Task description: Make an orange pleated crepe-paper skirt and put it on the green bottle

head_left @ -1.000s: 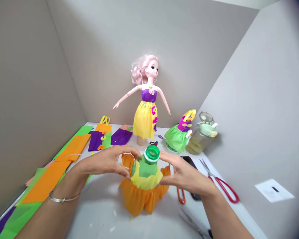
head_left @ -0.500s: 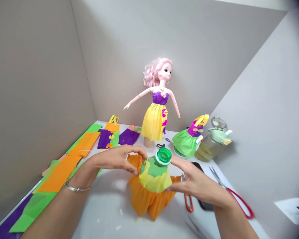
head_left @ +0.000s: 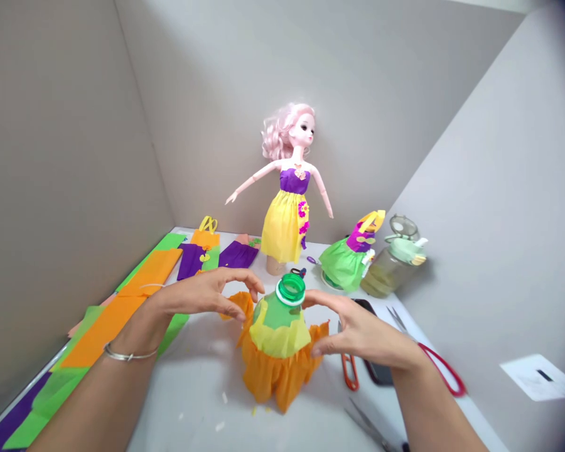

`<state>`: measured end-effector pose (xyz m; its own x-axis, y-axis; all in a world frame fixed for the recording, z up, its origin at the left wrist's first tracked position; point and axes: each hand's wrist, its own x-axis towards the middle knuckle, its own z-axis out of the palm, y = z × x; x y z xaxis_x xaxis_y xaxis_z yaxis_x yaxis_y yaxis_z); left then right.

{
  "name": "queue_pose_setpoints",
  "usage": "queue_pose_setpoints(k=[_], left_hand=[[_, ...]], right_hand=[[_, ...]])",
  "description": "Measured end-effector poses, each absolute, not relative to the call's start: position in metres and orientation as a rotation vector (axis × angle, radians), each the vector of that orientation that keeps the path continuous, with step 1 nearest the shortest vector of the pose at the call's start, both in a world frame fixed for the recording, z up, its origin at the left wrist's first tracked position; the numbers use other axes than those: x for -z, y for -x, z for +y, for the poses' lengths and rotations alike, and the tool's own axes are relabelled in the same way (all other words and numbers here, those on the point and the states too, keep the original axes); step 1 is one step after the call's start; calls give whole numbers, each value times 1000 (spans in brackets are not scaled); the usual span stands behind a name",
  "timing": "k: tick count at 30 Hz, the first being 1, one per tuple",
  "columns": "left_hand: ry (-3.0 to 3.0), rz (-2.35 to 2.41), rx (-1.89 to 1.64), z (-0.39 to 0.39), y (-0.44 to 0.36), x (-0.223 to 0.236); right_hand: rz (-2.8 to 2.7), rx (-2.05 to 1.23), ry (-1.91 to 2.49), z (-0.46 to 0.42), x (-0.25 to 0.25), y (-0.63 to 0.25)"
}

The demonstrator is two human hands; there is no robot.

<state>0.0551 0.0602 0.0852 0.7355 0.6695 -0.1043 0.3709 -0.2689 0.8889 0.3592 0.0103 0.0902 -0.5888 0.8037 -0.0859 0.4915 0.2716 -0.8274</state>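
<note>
Left hand: yours curves open, fingertips on orange crepe paper.
Right hand: yours spreads open, fingertips at that paper's edge.
Hidden: paper covers the plastic bottle's lower part.

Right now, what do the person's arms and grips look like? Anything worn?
The left hand and right hand are bare: no gloves, sleeves or cables. A thin silver bangle circles the left wrist; the right wrist shows nothing worn.
</note>
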Motion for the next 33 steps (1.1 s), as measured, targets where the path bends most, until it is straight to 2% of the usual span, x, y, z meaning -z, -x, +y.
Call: queue_pose_setpoints(k=[21, 33], left_hand=[[-1849, 832, -463, 78, -48, -62], [-1565, 784, -717, 87, -50, -39]], right_hand=[[-2173, -1318, 1124, 23, -86, -383], [-2108, -1272, 1121, 25, -85, -386]])
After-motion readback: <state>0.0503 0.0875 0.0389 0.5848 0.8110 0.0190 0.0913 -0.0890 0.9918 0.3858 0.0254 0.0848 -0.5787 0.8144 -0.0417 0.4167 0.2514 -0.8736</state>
